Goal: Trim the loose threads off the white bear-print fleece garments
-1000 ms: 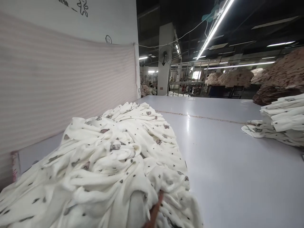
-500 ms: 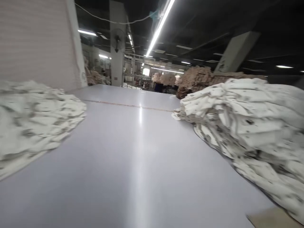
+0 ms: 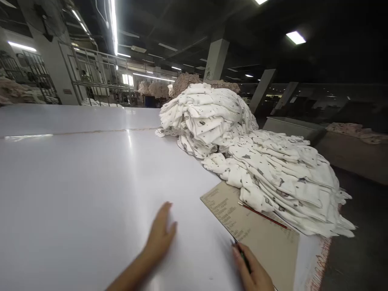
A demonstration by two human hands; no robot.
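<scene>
My left hand (image 3: 160,234) is over the white table (image 3: 91,186), fingers stretched forward and thumb apart, with nothing in it. My right hand (image 3: 254,270), near the bottom edge, is closed around a slim dark tool (image 3: 244,256) with a narrow pointed end; blur and the fingers hide its exact kind. Beside that hand lies a brown cardboard sheet (image 3: 257,238) covered in lines of writing. A red pencil (image 3: 263,216) rests across the sheet, close to a heap of white printed fabric pieces (image 3: 279,173).
Farther back on the table rises a taller pile of the same white fabric (image 3: 209,113). The table's right edge (image 3: 321,262) carries orange-red marks. Beyond it stand a grey bin (image 3: 294,125) and a pillar (image 3: 216,58). Metal racks (image 3: 100,76) are at the back left.
My view has swung to the right. Both hands have come into sight, along with the red pencil and most of the cardboard sheet. The left-hand fabric pile has left the frame.
</scene>
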